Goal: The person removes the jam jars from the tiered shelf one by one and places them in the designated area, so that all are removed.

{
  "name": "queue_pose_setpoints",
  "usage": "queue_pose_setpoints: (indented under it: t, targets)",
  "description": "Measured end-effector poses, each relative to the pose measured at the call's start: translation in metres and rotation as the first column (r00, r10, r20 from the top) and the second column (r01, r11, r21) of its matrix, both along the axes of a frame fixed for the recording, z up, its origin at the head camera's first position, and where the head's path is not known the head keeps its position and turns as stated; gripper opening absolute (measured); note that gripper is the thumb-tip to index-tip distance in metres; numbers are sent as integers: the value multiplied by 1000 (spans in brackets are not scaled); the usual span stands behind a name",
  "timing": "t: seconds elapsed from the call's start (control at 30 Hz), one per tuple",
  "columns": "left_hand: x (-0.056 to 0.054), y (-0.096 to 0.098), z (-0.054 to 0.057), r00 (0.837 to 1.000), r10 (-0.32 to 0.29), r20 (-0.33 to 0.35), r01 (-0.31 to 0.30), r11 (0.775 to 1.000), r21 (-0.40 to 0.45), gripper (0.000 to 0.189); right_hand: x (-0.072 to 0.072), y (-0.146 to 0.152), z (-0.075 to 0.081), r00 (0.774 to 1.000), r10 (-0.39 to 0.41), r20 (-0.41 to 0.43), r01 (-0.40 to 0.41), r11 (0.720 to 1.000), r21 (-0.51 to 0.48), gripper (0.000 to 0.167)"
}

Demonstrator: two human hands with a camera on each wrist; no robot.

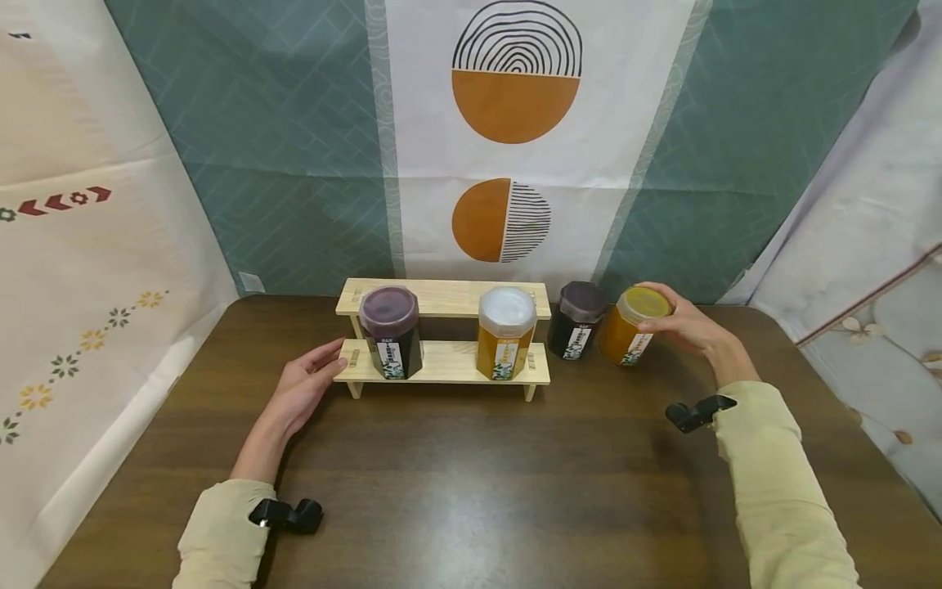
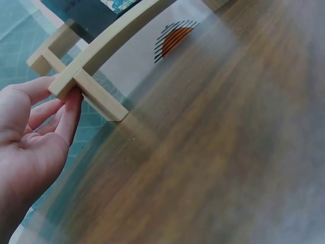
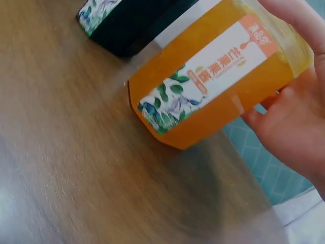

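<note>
My left hand (image 1: 305, 384) pinches the left end of the lower board of a two-step wooden rack (image 1: 452, 360), thumb above and fingers beneath in the left wrist view. On that lower step stand a dark jar with a purple lid (image 1: 393, 335) and an orange jar with a whitish lid (image 1: 506, 335). To the right of the rack my right hand (image 1: 688, 323) grips an orange jar with a yellow lid (image 1: 625, 335) near its top. The right wrist view shows its white label (image 3: 203, 71); whether its base touches the table cannot be told.
Between the rack and the held jar stands another dark jar (image 1: 568, 335) on the brown table (image 1: 456, 474). A green and white patterned cloth (image 1: 294, 180) hangs behind the table. Pale cloths flank it at the left (image 1: 88, 270) and right (image 1: 883, 245).
</note>
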State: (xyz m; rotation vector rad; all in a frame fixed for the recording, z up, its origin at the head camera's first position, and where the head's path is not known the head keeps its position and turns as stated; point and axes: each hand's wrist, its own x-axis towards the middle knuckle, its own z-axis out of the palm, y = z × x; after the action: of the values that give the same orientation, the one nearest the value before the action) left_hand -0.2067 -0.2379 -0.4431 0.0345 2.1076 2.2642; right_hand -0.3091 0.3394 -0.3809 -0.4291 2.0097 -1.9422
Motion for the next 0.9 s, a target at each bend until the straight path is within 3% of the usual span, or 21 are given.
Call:
queue_pose_setpoints:
  t: [0.3, 0.37, 0.47, 0.53, 0.6, 0.63, 0.7, 0.77, 0.9]
  targets:
    - [2, -2, 1, 1000, -4, 26, 4, 1000, -5, 60, 8, -2, 16, 1000, 19, 21, -22, 982, 189, 92]
    - [2, -1, 2, 999, -4, 33, 4, 1000, -9, 60, 13, -1, 23, 1000, 3, 1, -3, 977, 215, 88]
    - [2, 0, 1, 1000, -2, 31, 2, 1000, -9, 60, 20, -4, 37, 989, -109, -100, 133, 951, 278, 72]
    - [2, 0, 1, 1000, 0, 27, 0, 1000, -3, 60, 26, -9, 47, 954, -219, -204, 274, 916, 294, 60]
    - [2, -1, 1, 1000, 2, 24, -2, 1000, 7, 60, 33, -16, 56, 896, -310, -318, 406, 863, 300, 47]
    - [2, -1, 1, 1000, 1, 22, -1, 1000, 9, 60, 36, -20, 60, 870, -335, -362, 448, 843, 296, 42]
    - [2, -1, 1, 1000, -2, 18, 2, 1000, 14, 60, 43, -30, 66, 839, -337, -427, 477, 833, 280, 37]
    - [2, -1, 1, 1000, -5, 14, 5, 1000, 22, 60, 51, -42, 71, 840, -297, -454, 459, 836, 302, 38]
    - [2, 0, 0, 1000, -9, 12, 9, 1000, 18, 60, 62, -70, 73, 894, -177, -412, 336, 874, 352, 47]
